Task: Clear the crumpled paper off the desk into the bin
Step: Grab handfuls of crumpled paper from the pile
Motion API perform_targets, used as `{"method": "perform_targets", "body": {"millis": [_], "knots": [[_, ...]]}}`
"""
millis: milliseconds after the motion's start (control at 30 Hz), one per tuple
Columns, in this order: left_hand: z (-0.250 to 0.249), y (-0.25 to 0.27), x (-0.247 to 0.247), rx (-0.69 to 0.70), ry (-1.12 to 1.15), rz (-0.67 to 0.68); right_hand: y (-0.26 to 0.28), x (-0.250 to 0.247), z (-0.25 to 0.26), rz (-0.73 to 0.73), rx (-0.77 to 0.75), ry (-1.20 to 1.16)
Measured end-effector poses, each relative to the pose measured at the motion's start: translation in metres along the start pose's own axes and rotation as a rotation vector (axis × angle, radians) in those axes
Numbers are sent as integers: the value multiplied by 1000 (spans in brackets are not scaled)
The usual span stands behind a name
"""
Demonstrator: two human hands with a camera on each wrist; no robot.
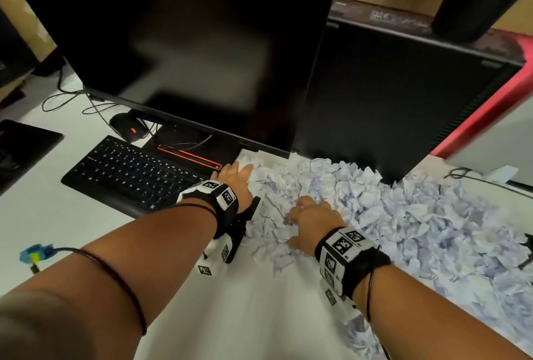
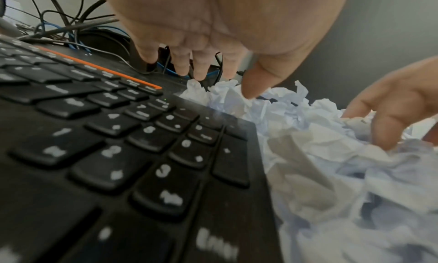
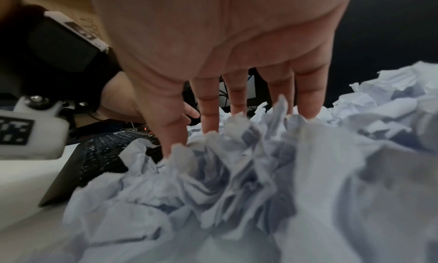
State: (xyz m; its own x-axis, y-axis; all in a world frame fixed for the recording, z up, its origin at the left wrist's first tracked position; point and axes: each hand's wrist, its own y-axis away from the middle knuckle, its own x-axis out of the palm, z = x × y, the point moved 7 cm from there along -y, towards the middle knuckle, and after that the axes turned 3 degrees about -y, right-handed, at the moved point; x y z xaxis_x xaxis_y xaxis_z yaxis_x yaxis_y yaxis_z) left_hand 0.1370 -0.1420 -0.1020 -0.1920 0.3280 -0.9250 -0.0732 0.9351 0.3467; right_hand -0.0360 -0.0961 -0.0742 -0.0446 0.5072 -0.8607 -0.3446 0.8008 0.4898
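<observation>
On the white counter (image 1: pixel 245 316) the right hand (image 1: pixel 311 222) is nearest, its fingers (image 3: pixel 211 105) straight and spread, the tips pushed into the crumpled paper (image 1: pixel 389 215) that covers the counter's right part. Further, the left hand (image 1: pixel 233 179) is also open, thumb touching paper beside the keyboard (image 1: pixel 129 172). Behind stands a dark monitor (image 1: pixel 187 51)

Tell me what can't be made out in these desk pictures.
- The bin: in no view, so its place is unknown.
- Right hand fingers: tips sunk in the heap of crumpled pale blue-white paper in the right wrist view.
- Paper heap: cut off by the head view's right edge.
- Black keyboard legends: blurred in the left wrist view.
- Left hand: only its back shows in the head view.
</observation>
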Motion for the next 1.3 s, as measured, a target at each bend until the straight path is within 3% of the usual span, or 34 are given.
{"method": "perform_targets", "body": {"millis": [133, 333, 567, 833, 967, 1133, 1300], "knots": [[5, -7, 7, -31, 20, 96, 4, 0, -8, -8, 6, 16], [-24, 10, 14, 82, 27, 207, 5, -2, -17, -32, 45, 24], [-60, 30, 24, 221, -26, 246, 4, 0, -34, -60, 115, 5], [-45, 57, 24, 188, -51, 288, 12, 6, -41, -130, 70, -73], [-38, 76, 25, 188, -79, 287, 26, 8, -29, -193, 30, -75], [-31, 99, 27, 222, -25, 161, 47, -2, 1, -342, -58, -111], [-15, 112, 39, 157, 64, 150, 53, 6, 25, -352, -151, -225]]}}
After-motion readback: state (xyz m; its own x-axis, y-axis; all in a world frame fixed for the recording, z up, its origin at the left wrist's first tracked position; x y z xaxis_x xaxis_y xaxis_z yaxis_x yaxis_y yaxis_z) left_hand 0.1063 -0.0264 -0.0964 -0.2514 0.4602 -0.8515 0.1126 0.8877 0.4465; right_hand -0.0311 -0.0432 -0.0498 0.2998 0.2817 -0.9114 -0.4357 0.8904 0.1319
